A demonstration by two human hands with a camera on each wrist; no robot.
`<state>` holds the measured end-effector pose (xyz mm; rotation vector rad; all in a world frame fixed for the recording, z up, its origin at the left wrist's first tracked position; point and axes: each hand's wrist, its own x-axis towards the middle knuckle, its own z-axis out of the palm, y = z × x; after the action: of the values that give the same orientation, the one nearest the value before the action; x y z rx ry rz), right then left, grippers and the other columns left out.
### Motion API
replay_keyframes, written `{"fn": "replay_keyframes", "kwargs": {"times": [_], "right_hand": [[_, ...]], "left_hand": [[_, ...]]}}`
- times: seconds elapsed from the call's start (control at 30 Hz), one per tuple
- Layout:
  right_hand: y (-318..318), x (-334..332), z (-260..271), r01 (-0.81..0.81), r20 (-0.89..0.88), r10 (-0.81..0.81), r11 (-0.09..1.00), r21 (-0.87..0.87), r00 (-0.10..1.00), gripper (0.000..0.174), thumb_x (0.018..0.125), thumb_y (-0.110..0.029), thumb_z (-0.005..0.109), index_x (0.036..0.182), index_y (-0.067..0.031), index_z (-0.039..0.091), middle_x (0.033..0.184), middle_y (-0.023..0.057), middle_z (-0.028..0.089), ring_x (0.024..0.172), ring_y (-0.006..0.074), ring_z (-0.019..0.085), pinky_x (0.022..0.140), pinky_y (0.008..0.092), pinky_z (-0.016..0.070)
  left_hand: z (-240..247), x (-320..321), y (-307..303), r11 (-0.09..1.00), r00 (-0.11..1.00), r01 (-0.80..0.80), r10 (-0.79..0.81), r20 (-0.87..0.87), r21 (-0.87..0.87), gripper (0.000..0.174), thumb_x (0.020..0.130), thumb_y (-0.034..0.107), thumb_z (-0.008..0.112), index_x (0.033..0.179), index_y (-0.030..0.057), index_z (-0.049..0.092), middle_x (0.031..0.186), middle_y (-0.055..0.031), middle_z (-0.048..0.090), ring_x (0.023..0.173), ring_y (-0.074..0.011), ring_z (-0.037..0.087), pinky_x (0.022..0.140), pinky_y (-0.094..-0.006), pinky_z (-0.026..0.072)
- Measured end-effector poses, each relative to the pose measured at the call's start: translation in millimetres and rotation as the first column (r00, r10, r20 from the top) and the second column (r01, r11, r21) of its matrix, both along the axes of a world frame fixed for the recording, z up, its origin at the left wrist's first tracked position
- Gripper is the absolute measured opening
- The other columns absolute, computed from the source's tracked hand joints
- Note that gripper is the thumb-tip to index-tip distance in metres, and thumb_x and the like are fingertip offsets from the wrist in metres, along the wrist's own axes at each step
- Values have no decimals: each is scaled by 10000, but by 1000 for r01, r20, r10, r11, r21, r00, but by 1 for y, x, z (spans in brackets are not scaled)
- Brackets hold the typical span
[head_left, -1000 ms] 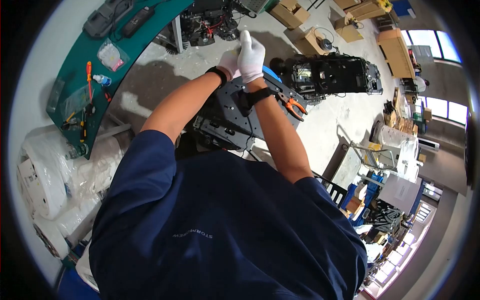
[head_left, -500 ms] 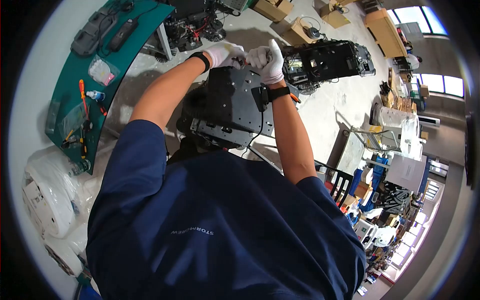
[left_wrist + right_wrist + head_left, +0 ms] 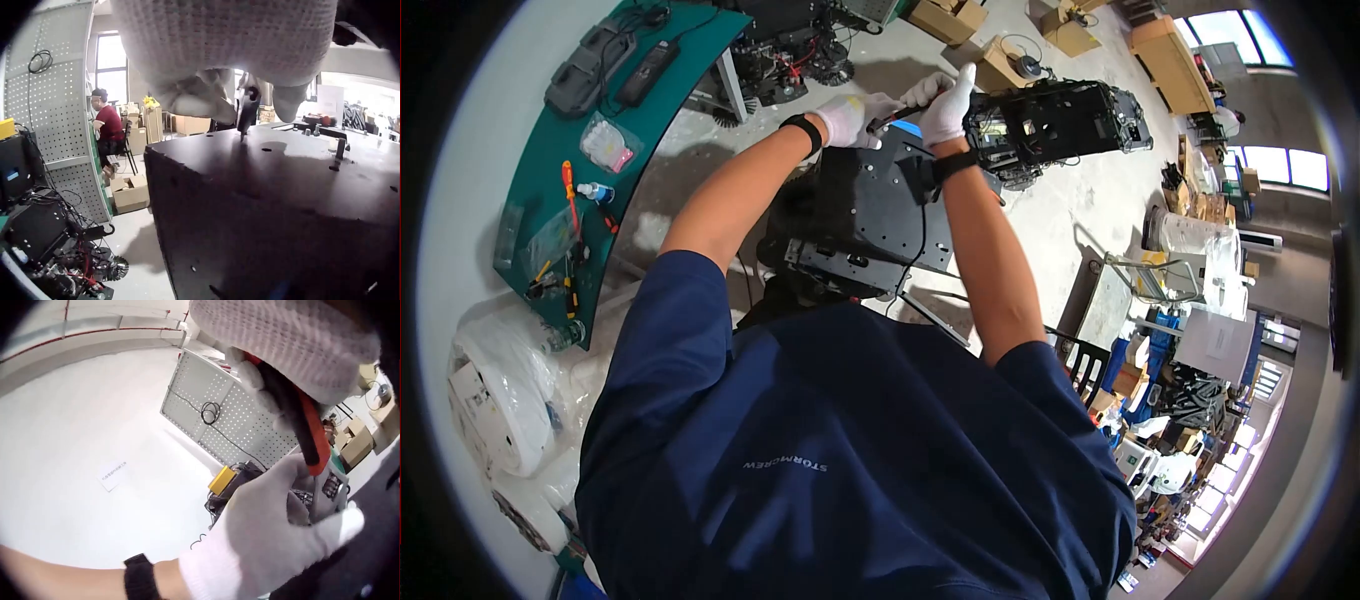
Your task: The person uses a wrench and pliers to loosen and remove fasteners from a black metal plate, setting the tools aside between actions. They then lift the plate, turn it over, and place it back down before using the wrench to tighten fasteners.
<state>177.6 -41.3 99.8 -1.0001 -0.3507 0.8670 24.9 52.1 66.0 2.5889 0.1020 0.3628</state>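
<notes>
The gloved fingers of the right hand [image 3: 943, 108] are curled round the red-and-black handle of a hand tool [image 3: 315, 440], the thumb standing out straight. At its other end, the left hand [image 3: 852, 120] has its fingers bent about the tool's metal part, with the tip pointing down between fingers and thumb. Both hands are held close together, just above the far end of a black panel [image 3: 865, 205]. From dark wrist straps the bare forearms spread back toward the body, the left slanting outward, the right steeper, elbows apart and slightly bent below navy sleeves [image 3: 675, 315]. Beyond the right hand a black chassis [image 3: 1065, 125] sits on the floor; on the left, a green table [image 3: 550, 145] carries tools and a bagged glove [image 3: 608, 147].
</notes>
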Motion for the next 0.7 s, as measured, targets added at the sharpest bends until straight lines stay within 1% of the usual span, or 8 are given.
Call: {"fn": "replay_keyframes", "kwargs": {"times": [0.1,0.23,0.27,0.33,0.4,0.53,0.6,0.7], "right_hand": [[18,20,3,-367,-58,365,930,-28,929,755,829,-807,258,525,-121,344,477,40,314,437,218,313,498,375,306],[35,24,5,-585,7,586,809,-55,810,766,810,-827,282,530,-121,377,473,41,346,439,214,346,509,369,335],[40,18,0,-592,2,593,804,-56,805,766,810,-827,282,530,-121,377,473,41,346,439,214,346,509,369,335],[55,-6,6,-231,-73,219,925,-300,973,774,839,-796,289,546,-101,464,483,41,402,448,202,397,508,340,367],[51,-18,-2,-182,344,294,929,-321,892,741,919,-678,342,688,-28,612,590,39,567,490,167,516,497,315,418],[41,-50,9,-50,405,182,948,-315,896,659,945,-557,428,637,-1,604,570,76,567,508,165,532,514,331,427],[38,-51,6,-97,491,248,945,-312,835,631,940,-496,448,590,12,575,534,75,545,505,171,519,519,334,415],[29,-55,7,-147,578,295,946,-290,761,593,932,-432,454,559,17,559,511,77,537,498,173,515,516,330,411]], "left_hand": [[13,0,4,994,989,-10,-6,-145,-110,642,719,262,764,1292,110,517,1105,-160,638,1029,-346,602,891,-394,483],[9,6,6,973,959,-123,66,-275,-197,610,713,270,772,1245,87,536,1115,-183,632,1033,-355,603,880,-405,485],[7,5,4,971,958,-132,73,-278,-200,610,713,270,772,1245,87,536,1115,-183,632,1033,-355,603,880,-405,485],[16,4,1,976,957,-196,169,-234,-95,579,706,311,774,1174,50,555,1086,-203,635,1015,-363,611,851,-414,492],[-11,14,2,968,962,-243,232,-144,-63,540,734,344,739,1128,25,555,1053,-221,637,949,-380,627,801,-438,502],[-46,16,6,946,940,-315,322,-114,72,389,811,269,622,1074,-7,547,963,-232,649,832,-402,635,720,-462,503],[-44,14,8,955,943,-241,272,-193,171,520,803,492,648,1044,32,626,907,-193,677,866,-384,644,772,-446,505],[-32,0,12,986,966,-139,155,-206,91,364,801,343,624,994,34,629,934,-203,664,871,-377,637,772,-436,500]]}}
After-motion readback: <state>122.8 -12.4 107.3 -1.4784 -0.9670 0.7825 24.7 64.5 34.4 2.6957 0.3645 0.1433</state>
